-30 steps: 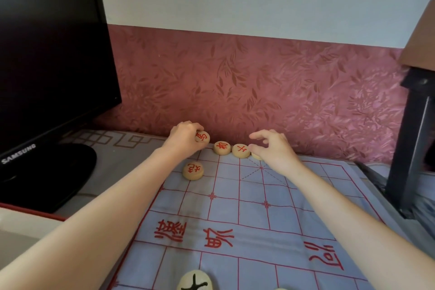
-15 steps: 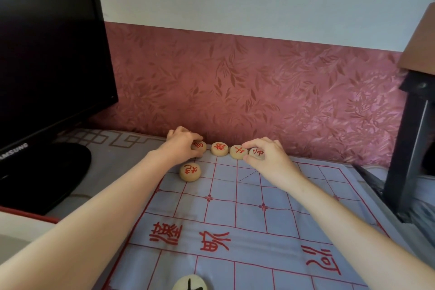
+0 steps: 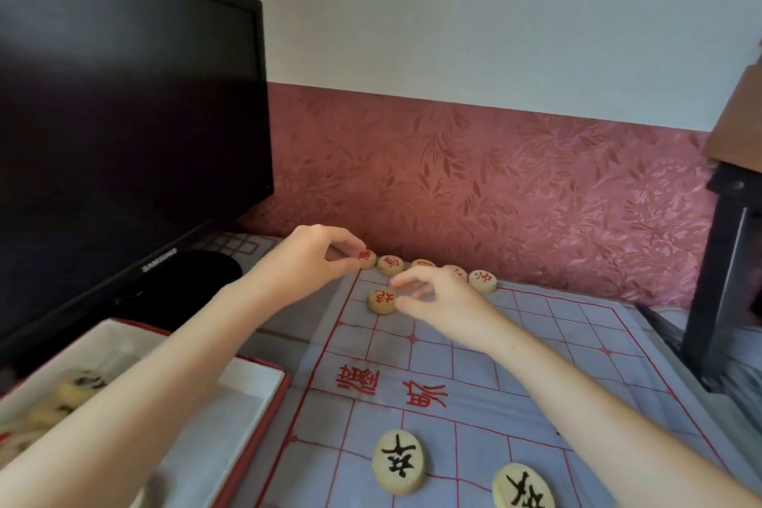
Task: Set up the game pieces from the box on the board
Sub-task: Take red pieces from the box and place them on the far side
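Beside lone piece [image 3: 382, 300], right hand [image 3: 447, 303] moved in; left hand [image 3: 307, 264] pinches corner piece [image 3: 368, 259]

we have a single view, worn on the head, looking forward and down across the board [image 3: 387, 351] from its near edge toward the wall [image 3: 515, 177]. it sits close: our forearms enter from the bottom corners, and the left hand [image 3: 305, 264], on a red piece [image 3: 367, 259] at the board's far left corner, lands mid-frame. the monitor [image 3: 123, 115] and box [image 3: 247, 392] fill the left side.
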A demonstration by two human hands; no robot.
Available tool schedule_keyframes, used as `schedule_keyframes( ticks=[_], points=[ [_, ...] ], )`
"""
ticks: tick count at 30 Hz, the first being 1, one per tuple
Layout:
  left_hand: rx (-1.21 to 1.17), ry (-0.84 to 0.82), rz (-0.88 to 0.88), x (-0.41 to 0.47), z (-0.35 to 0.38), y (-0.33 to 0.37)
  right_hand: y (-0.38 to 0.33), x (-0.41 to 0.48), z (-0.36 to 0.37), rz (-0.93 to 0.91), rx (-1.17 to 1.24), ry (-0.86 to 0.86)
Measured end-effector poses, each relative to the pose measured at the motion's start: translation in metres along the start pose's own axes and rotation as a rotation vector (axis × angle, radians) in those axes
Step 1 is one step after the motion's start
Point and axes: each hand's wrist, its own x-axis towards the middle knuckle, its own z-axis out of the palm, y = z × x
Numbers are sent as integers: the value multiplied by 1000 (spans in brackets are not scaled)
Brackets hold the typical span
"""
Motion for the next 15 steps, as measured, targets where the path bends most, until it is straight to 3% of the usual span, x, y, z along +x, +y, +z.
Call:
schedule_keyframes(
  ticks=[9,15],
  points=[
    [89,40,-190,-144,-74,-31,-110,-46,85,-238,-30,-346],
    [178,58,-272,-214,-87,-55,-146,-70,138,-283,-71,-436]
  ],
)
